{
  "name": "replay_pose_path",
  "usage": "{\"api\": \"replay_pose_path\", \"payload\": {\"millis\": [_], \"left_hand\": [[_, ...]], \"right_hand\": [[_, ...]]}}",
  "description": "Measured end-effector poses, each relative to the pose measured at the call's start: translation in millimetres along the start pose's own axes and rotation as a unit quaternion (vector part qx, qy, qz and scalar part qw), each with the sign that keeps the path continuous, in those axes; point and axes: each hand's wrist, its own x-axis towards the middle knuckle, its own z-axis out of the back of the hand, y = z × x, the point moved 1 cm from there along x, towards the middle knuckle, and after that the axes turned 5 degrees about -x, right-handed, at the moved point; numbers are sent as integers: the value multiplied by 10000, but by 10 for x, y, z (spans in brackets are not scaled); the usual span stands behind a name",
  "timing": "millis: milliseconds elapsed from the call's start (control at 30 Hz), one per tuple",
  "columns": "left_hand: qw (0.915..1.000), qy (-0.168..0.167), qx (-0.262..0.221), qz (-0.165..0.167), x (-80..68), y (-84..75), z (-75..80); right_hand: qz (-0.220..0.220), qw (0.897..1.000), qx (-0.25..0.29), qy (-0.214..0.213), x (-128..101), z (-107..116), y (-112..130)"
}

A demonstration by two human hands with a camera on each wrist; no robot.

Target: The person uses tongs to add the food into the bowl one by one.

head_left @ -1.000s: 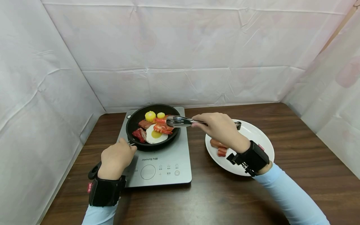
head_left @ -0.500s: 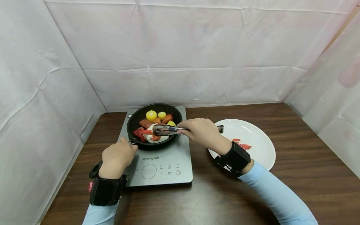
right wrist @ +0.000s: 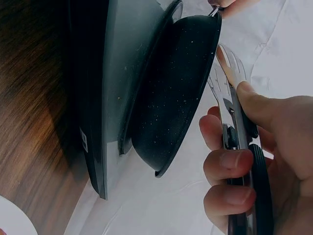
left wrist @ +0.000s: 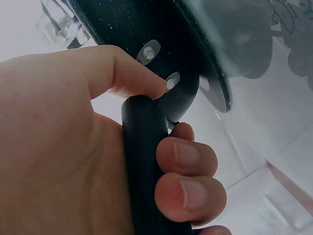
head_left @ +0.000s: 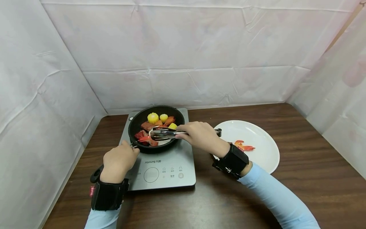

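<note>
My left hand [head_left: 120,159] grips the black handle [left wrist: 146,166] of a frying pan [head_left: 155,150], thumb against the metal rivets in the left wrist view. The pan sits on the induction cooktop [head_left: 180,152]. In my right hand [head_left: 201,136] are metal tongs [head_left: 163,134], seen from the side with dark grips [right wrist: 261,191] in the right wrist view. A reddish shrimp [head_left: 146,140] is at the tongs' tips, low over the pan's left front. Whether it touches the food below cannot be told. The tongs partly cover a fried egg [head_left: 164,142]; meat pieces [head_left: 147,126] and yellow corn pieces [head_left: 152,118] lie around it.
Right of the cooktop, a white plate [head_left: 266,140] bears another shrimp [head_left: 244,146]; my right hand and wrist hide its left part. The wooden table [head_left: 206,203] is backed by white sheeting [head_left: 200,86] behind and at both sides.
My right hand has moved left, carrying the shrimp in the tongs from the pan's right side to its left front. More of the plate shows. My left hand stays on the handle.
</note>
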Motion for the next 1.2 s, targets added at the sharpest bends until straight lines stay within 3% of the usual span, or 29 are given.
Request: {"api": "replay_pose_path", "payload": {"millis": [233, 1200], "left_hand": [[10000, -3, 49, 7, -4, -1, 11], [9999, 87, 32, 65, 29, 3, 2]], "right_hand": [[-84, 9998, -161, -3, 15, -11, 8], [-403, 9988, 173, 224, -55, 5, -9]]}}
